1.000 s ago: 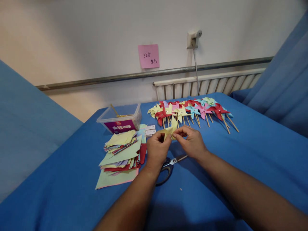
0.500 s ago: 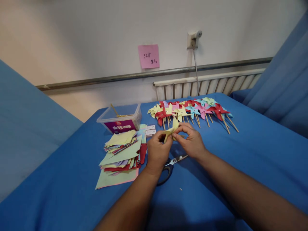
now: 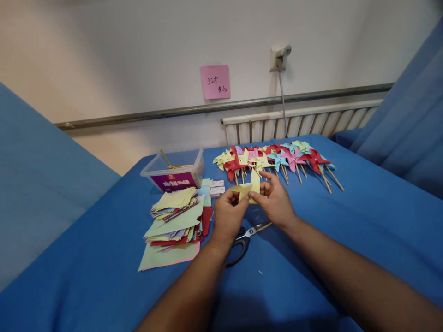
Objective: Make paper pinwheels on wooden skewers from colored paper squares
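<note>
Both of my hands hold a yellow paper piece [image 3: 248,189] that is partly folded into a pinwheel shape, just above the blue table [image 3: 363,216]. My left hand [image 3: 228,216] pinches its left side. My right hand [image 3: 277,203] pinches its right side, with a flap standing up between the fingers. Black-handled scissors [image 3: 244,237] lie on the table right below my hands. A row of finished paper pinwheels [image 3: 277,159] on wooden sticks lies beyond my hands.
A stack of coloured paper squares [image 3: 175,221] lies left of my hands. Behind it stands a clear plastic box [image 3: 175,173] with sticks inside. Small white boxes [image 3: 217,186] sit by the stack. A pink note [image 3: 215,81] hangs on the wall above a radiator [image 3: 297,122].
The yellow paper has been turned and folded further between my fingers; a flap now stands upright. My hands have shifted slightly away from me.
</note>
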Available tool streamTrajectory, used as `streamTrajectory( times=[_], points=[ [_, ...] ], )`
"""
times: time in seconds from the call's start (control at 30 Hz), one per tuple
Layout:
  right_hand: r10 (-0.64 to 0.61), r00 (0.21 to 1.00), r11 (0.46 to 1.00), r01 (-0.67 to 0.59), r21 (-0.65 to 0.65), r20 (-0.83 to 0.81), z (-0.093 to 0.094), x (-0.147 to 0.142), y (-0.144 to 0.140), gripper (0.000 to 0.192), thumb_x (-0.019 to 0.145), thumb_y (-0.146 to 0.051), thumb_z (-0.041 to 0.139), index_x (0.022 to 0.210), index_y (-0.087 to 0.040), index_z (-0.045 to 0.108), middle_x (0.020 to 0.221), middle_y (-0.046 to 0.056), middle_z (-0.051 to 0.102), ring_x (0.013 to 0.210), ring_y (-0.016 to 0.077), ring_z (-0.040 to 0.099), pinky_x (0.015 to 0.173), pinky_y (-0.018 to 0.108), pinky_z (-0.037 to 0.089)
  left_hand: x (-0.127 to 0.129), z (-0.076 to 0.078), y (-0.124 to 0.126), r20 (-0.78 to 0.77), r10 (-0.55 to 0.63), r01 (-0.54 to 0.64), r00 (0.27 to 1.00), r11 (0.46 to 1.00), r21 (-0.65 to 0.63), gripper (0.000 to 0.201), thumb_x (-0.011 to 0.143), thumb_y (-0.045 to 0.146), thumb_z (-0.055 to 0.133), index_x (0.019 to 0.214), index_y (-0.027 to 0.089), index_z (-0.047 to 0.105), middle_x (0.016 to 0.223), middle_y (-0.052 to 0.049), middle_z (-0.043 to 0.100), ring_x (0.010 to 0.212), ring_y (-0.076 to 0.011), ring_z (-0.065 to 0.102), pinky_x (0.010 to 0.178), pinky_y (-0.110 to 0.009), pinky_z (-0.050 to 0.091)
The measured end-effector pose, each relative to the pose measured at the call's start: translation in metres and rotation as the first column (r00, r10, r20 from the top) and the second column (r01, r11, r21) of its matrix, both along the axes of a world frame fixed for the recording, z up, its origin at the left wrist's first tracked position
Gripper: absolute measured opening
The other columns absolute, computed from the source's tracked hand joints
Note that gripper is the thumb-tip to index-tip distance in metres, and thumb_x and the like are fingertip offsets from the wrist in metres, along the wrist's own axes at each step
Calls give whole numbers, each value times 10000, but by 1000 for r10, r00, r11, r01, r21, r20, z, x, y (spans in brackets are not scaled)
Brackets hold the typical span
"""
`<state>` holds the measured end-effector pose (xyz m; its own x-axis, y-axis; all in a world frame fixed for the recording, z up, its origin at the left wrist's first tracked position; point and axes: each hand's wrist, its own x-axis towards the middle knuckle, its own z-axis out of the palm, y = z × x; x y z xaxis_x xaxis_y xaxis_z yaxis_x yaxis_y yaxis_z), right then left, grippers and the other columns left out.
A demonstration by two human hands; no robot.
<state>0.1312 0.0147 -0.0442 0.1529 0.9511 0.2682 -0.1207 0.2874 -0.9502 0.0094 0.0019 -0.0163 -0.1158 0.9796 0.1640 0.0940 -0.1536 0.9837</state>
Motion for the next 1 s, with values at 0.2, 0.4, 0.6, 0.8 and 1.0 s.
streamTrajectory(
  times=[0.2,0.4,0.6,0.8,1.0],
  points=[
    [128,990,985,-133,-105,-52,-2,0,1,302,671,-434,727,796,-185,611,730,22,682,691,186,638,627,304,505,-4,-5,4,55,-30,32,998,998,-51,209,620,313,732,635,161,589,549,50,537,502,-77,449,505,-194,356],
    [157,983,976,-170,-138,-99,0,0,-3,353,683,-497,708,814,-175,645,649,-4,655,615,162,606,573,284,480,-5,-2,4,167,-62,80,984,991,-105,239,618,353,752,653,159,618,514,42,552,485,-87,476,495,-201,357],
    [140,984,976,-155,-153,-107,3,0,-5,362,639,-470,748,825,-177,647,712,20,685,650,178,625,601,299,490,-5,-6,7,158,-64,81,985,991,-103,236,608,348,757,654,157,626,533,38,564,493,-88,485,504,-204,366],
    [166,965,960,-205,-189,-201,3,1,-5,359,608,-402,784,850,-167,662,756,29,709,656,175,640,635,299,488,-4,-6,6,41,-51,53,998,998,-33,210,636,320,732,632,153,604,564,44,551,525,-82,465,509,-195,355],
    [97,977,973,-133,-187,-189,-3,-1,0,322,613,-384,775,806,-160,647,745,29,703,641,165,625,640,298,481,-4,-11,9,111,-94,101,989,993,-58,195,648,294,731,730,141,642,653,6,638,575,-103,554,564,-210,424]
  ],
)
